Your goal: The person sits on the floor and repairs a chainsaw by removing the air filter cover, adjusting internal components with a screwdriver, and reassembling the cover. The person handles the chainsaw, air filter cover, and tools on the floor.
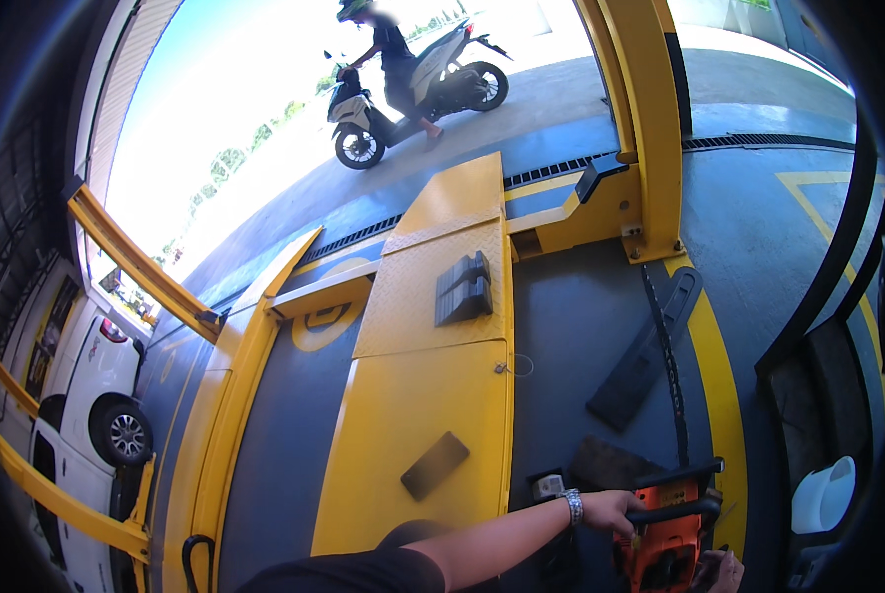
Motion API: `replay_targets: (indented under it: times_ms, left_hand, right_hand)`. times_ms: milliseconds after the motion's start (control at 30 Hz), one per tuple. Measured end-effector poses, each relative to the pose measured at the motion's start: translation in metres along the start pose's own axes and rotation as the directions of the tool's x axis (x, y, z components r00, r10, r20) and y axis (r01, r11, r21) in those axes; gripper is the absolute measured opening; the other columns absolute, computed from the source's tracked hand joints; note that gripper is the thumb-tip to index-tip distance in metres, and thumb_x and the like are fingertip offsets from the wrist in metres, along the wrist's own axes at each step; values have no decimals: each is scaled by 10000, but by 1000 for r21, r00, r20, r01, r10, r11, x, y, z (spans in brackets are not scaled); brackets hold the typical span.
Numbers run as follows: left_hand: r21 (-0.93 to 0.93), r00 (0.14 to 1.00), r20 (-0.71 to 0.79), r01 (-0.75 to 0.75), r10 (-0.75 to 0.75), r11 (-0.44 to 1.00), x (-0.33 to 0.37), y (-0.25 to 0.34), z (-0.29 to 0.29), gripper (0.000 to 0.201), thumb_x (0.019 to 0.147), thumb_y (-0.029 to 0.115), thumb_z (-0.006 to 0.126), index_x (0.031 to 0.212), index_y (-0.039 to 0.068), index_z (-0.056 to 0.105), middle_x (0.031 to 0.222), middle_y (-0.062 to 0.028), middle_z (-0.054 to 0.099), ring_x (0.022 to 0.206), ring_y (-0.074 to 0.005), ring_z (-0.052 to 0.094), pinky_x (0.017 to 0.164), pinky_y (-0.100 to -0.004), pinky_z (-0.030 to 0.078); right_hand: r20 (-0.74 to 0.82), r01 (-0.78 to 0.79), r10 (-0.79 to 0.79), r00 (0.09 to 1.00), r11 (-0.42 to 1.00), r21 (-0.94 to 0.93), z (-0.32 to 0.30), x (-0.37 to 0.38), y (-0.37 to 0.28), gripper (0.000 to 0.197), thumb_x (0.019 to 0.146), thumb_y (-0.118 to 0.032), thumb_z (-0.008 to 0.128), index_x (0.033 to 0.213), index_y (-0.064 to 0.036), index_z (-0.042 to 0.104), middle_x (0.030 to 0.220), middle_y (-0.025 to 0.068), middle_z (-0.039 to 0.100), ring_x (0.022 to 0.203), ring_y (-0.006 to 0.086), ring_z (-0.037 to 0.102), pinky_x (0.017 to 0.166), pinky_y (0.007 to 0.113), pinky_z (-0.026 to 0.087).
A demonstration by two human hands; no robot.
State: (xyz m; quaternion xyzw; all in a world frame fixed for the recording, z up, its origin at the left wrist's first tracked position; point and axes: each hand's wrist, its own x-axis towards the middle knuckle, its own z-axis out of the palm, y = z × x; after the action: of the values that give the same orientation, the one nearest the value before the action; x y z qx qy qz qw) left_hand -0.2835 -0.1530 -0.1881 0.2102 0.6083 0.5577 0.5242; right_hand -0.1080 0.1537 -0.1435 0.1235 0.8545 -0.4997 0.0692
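An orange and black chainsaw (665, 549) is at the lower right, its long bar and chain (666, 346) pointing away from me along the floor. My left hand (613, 511), with a metal wristwatch (573, 506) on the wrist, is closed round the saw's black front handle (675, 512). At the lower edge my right hand (724, 571) is beside the saw body's right side, its fingers curled. What they grip, if anything, is hidden. A dark bar cover (650, 351) lies on the floor by the chain, apart from the saw.
The yellow lift platform (413, 395) is to my left, with black blocks (464, 289) and a dark flat pad (435, 466) on it. A yellow post (650, 128) rises ahead. A white bucket (823, 494) stands right. A person on a scooter (413, 89) is outside; a white vehicle (87, 425) is far left.
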Motion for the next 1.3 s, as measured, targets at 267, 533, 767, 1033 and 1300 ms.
replay_targets:
  times_ms: [267,533,767,1033,1300]
  left_hand:
    - [22,1000,5,0,0,1000,0,3,2,319,815,122,764,1111,12,716,885,11,698,822,-82,632,722,-278,499]
    - [14,1000,-10,-16,16,1000,-7,-8,0,405,799,133,786,1176,8,707,939,-13,722,845,-102,639,766,-288,506]
    - [86,999,45,11,-15,996,-2,-2,-18,452,861,133,807,1268,-7,670,1104,-50,734,1070,-114,636,976,-324,515]
    - [-64,990,28,137,-136,989,2,3,-2,344,827,84,796,1153,5,721,1077,-54,732,1035,-145,662,946,-317,520]
    - [-22,995,0,102,-102,995,-8,-2,-13,356,873,66,776,1215,8,693,1082,-53,743,999,-130,694,894,-298,557]
  right_hand:
    - [178,-307,356,917,348,886,4,13,11,327,1038,-298,539,1144,-60,735,908,94,730,858,304,696,789,400,582]
    - [13,-51,65,998,631,774,40,0,17,438,1044,-369,578,1232,14,678,977,73,687,863,206,683,787,327,560]
    - [10,74,-112,994,724,686,16,9,10,528,1054,-414,607,1333,33,629,1060,55,660,906,148,671,826,303,544]
    - [-31,98,-96,995,847,522,-6,3,24,323,999,-312,722,1033,8,708,1018,70,658,893,114,602,791,252,474]
    - [-69,-163,232,970,839,520,16,6,-10,570,1104,-403,487,792,25,697,743,68,701,637,115,645,635,264,510]
